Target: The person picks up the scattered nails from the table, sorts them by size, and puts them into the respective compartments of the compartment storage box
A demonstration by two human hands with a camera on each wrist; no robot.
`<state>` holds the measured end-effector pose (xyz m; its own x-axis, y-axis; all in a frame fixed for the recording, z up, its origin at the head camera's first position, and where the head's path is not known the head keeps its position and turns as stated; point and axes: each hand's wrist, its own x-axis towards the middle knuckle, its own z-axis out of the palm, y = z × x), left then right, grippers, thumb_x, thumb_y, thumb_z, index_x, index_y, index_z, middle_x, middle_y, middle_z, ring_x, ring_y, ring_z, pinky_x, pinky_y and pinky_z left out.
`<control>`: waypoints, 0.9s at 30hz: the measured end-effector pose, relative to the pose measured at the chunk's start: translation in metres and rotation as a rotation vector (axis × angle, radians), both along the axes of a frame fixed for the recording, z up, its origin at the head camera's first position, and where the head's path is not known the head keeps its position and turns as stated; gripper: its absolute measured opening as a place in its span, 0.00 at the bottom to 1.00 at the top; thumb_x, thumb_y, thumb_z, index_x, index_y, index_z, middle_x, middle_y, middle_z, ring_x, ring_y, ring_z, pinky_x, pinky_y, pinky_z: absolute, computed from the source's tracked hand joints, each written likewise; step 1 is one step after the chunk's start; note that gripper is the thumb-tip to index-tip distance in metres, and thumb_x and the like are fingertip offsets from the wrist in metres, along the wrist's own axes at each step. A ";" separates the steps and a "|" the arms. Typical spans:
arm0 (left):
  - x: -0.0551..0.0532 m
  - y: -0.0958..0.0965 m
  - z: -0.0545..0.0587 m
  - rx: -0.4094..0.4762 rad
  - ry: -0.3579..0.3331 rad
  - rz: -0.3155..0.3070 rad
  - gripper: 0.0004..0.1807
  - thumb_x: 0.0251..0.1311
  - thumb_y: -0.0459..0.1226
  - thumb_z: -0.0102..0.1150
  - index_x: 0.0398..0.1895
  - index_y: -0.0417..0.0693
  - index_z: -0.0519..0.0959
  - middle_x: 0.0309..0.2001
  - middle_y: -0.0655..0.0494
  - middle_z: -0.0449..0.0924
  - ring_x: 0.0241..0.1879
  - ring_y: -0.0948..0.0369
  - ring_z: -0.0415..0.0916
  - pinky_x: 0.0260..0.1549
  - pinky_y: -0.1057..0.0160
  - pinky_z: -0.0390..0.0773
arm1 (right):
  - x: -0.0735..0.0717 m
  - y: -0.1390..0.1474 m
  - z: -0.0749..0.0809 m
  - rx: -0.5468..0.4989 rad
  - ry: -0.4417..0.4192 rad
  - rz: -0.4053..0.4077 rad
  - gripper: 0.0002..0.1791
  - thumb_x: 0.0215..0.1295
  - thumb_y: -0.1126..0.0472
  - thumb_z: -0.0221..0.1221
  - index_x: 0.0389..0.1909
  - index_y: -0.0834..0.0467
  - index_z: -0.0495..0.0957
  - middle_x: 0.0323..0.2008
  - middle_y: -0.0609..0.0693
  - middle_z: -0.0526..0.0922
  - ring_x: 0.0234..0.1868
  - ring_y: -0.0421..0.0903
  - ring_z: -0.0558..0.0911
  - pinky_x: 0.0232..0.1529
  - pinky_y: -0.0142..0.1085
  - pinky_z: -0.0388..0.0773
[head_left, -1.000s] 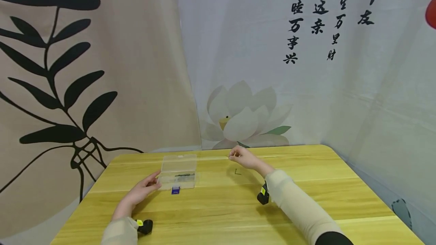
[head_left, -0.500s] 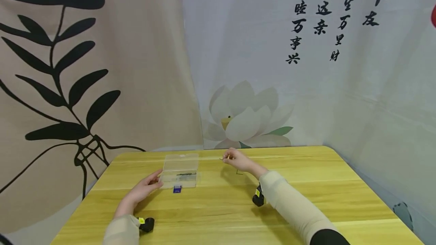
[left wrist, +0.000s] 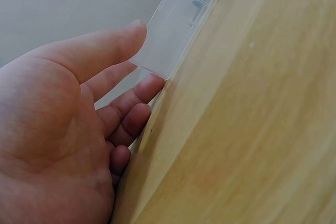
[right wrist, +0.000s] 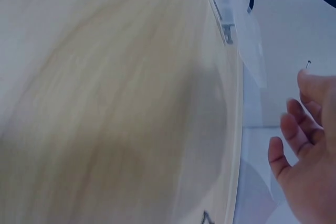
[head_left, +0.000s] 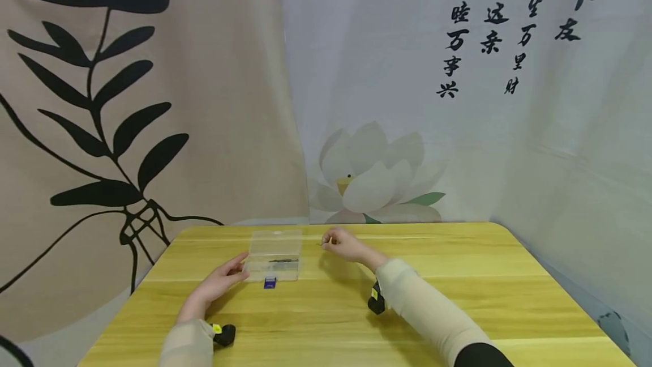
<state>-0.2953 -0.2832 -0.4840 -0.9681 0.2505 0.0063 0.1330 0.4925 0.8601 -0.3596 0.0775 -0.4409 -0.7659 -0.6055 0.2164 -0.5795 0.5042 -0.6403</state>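
My left hand (head_left: pixel 216 285) holds the left end of a clear plastic box (head_left: pixel 257 274), thumb at the near corner and fingers farther back. The box stands with its lid (head_left: pixel 276 243) up and a blue latch (head_left: pixel 270 283) in front. Inside lie thin dark pieces (head_left: pixel 284 261), apparently hex keys. To the right of the box, my right hand (head_left: pixel 347 244) is raised over the table, pinching a small hex key (right wrist: pixel 308 64) between thumb and forefinger; only its thin bent tip shows. Another small L-shaped key (right wrist: pixel 207 217) lies on the table in the right wrist view.
The wooden table (head_left: pixel 326 321) reaches back to a printed cloth backdrop (head_left: pixel 229 101). Black wrist cameras (head_left: pixel 224 335) hang under both sleeves close to the tabletop.
My right hand has moved left toward the box with the hex key. In the head view the key on the table is now hidden by the right arm. The left hand stays at the box.
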 end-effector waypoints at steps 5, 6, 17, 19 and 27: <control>-0.001 0.000 -0.001 -0.010 -0.001 0.006 0.34 0.69 0.39 0.55 0.74 0.38 0.57 0.56 0.42 0.69 0.55 0.49 0.65 0.54 0.48 0.66 | 0.001 -0.016 -0.003 -0.005 0.033 0.015 0.04 0.69 0.65 0.57 0.37 0.61 0.79 0.35 0.48 0.74 0.29 0.41 0.66 0.32 0.33 0.65; -0.001 0.000 -0.002 -0.010 -0.003 0.014 0.34 0.69 0.39 0.56 0.74 0.39 0.57 0.56 0.43 0.69 0.55 0.49 0.65 0.54 0.49 0.66 | 0.002 -0.020 -0.004 -0.002 0.044 0.017 0.03 0.69 0.65 0.57 0.36 0.61 0.79 0.35 0.48 0.74 0.28 0.40 0.66 0.32 0.33 0.65; -0.001 0.000 -0.001 -0.008 -0.005 0.019 0.34 0.69 0.40 0.56 0.74 0.39 0.57 0.55 0.45 0.70 0.54 0.51 0.66 0.54 0.48 0.66 | 0.009 -0.055 -0.017 0.098 0.193 0.021 0.03 0.67 0.63 0.60 0.34 0.57 0.81 0.37 0.46 0.74 0.36 0.44 0.73 0.42 0.33 0.71; 0.000 0.000 0.000 -0.008 -0.004 0.015 0.34 0.69 0.40 0.55 0.74 0.39 0.57 0.54 0.45 0.70 0.54 0.51 0.65 0.54 0.48 0.65 | 0.011 -0.059 -0.017 0.110 0.201 0.019 0.03 0.67 0.63 0.60 0.35 0.57 0.82 0.38 0.46 0.75 0.40 0.44 0.75 0.46 0.35 0.72; 0.000 0.001 0.000 -0.011 -0.004 0.026 0.34 0.69 0.40 0.56 0.74 0.40 0.58 0.53 0.46 0.71 0.52 0.52 0.66 0.53 0.51 0.66 | 0.016 -0.072 -0.020 0.174 0.154 -0.025 0.02 0.67 0.60 0.61 0.35 0.53 0.82 0.40 0.42 0.73 0.43 0.39 0.73 0.53 0.43 0.68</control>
<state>-0.2953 -0.2826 -0.4835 -0.9744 0.2250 -0.0006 0.1162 0.5052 0.8551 -0.3438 0.0056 -0.4607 -0.7472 -0.6250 0.2258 -0.6495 0.6149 -0.4473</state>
